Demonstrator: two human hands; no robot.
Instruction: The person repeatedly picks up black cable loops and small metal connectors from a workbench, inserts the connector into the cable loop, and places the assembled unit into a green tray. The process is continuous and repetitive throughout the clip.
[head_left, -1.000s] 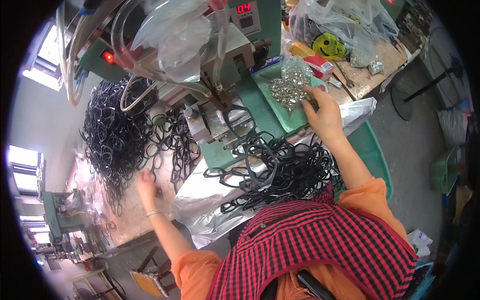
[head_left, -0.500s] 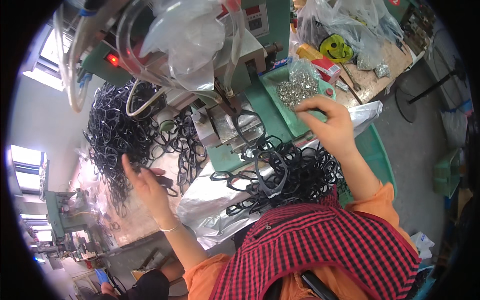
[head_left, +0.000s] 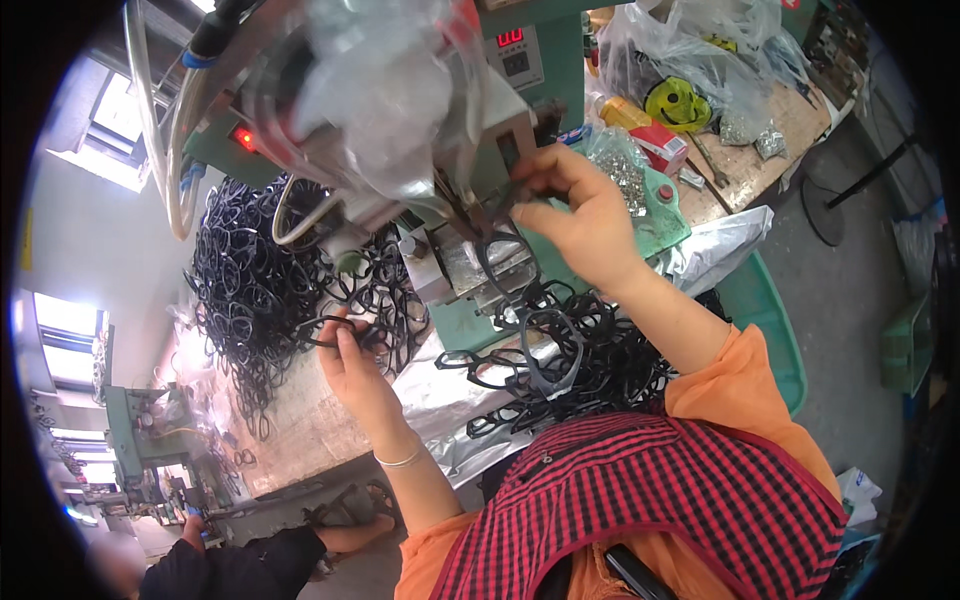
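My left hand (head_left: 362, 380) is closed on a black eyeglass frame (head_left: 330, 334) beside the large pile of such frames. My right hand (head_left: 590, 222) is up at the bench machine (head_left: 480, 130), thumb and fingers pinched next to its pressing head; whatever lies between the fingertips is too small to make out. Under that head, at the metal fixture (head_left: 465, 268), sits another black eyeglass frame (head_left: 487, 262). More black frames (head_left: 625, 350) lie heaped on silver foil (head_left: 470, 445) in front of me.
A tall heap of black frames (head_left: 240, 280) stands on the left of the table. Behind my right hand, small metal parts (head_left: 622, 178) lie in a green tray. A wrench (head_left: 708, 160), a red box (head_left: 655, 145) and plastic bags are farther right. Another person (head_left: 250, 565) is at lower left.
My right hand has moved left from the tray of metal parts to the machine's head. My left hand has shifted right and now holds up a frame. The machine's display has lit up.
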